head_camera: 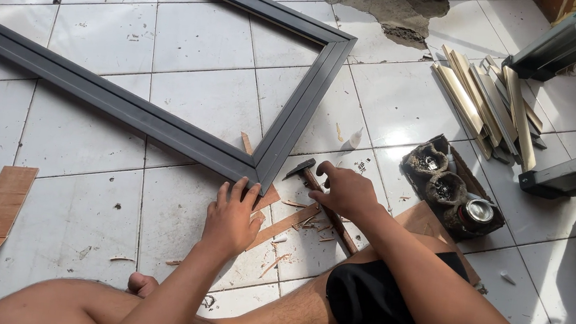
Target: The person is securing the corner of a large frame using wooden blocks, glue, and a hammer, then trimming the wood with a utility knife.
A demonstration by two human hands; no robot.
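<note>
Resting flat with fingers spread, the left hand (pixel 231 214) presses on the white floor tiles (pixel 195 33), fingertips touching the near corner of the dark metal frame (pixel 283 137). Just beside it, the right hand (pixel 343 190) curls loosely over the wooden handle of a hammer (pixel 319 199), whose head lies next to that corner.

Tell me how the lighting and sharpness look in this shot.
Head view: hard sunlight glares off the white floor tiles, washing out the right side; the dark grey metal frame and both hands, left and right, stay sharp; edges bow slightly.
</note>
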